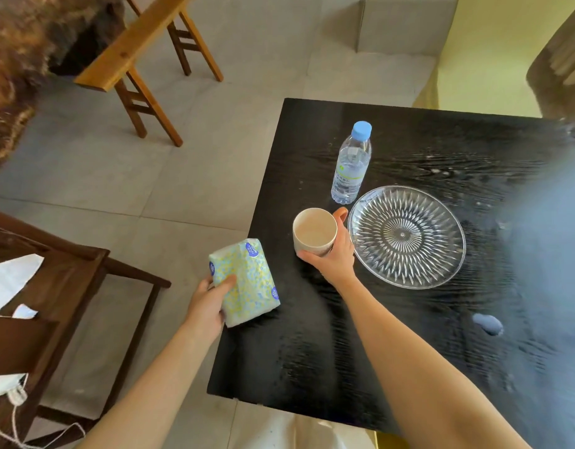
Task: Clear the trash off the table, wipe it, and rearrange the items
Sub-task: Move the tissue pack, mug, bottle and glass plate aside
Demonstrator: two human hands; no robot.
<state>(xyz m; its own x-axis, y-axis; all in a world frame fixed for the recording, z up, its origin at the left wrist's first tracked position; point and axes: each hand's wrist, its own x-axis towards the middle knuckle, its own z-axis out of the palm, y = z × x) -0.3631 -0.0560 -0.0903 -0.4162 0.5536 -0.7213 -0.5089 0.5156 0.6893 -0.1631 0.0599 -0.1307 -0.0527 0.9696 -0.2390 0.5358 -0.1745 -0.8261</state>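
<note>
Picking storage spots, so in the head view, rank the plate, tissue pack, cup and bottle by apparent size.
1. plate
2. tissue pack, though it is nearer the camera
3. bottle
4. cup
Bottle and cup look close.

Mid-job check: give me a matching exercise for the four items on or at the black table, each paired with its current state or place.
Items:
1. tissue pack
2. cup
3. water bottle
4. glass plate

States:
A. gripped by the right hand
B. lying untouched beside the cup
C. held by the left hand at the table edge
D. standing upright, blue cap on

Pairs: 1-C, 2-A, 3-D, 4-B
</note>
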